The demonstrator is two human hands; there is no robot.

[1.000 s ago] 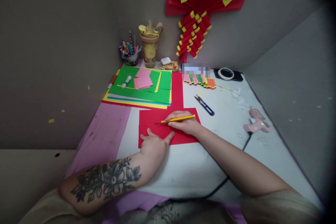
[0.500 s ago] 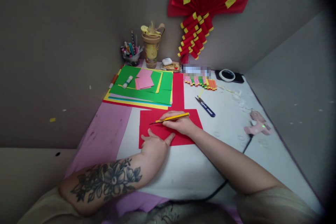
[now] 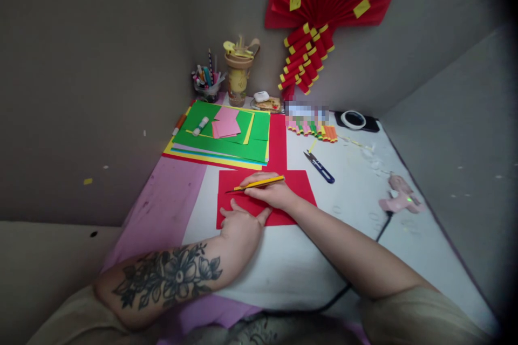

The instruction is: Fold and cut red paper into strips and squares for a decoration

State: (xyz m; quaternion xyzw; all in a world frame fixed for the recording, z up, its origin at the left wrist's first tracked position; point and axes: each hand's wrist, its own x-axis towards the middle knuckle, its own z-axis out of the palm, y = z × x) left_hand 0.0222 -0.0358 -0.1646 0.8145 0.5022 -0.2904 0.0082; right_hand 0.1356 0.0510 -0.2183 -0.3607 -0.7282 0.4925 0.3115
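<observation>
In front of me a red sheet of paper lies flat on the white table. My left hand rests on its lower part with the fingers spread, holding nothing. A yellow pencil is gripped by my right hand, above the middle of the sheet. The pencil slants, its dark tip pointing left close to the paper near the sheet's left side. Whether the tip touches the paper I cannot tell.
Behind the sheet lies a stack of coloured papers with a glue stick and pink pieces on top. To the right are thread snips, small paper rolls, a tape roll and a pink corded device. A tumbler stands at the back.
My right hand and the pencil have moved left across the red sheet, toward its left edge. My left hand stays in place on the paper. The whole view has shifted slightly.
</observation>
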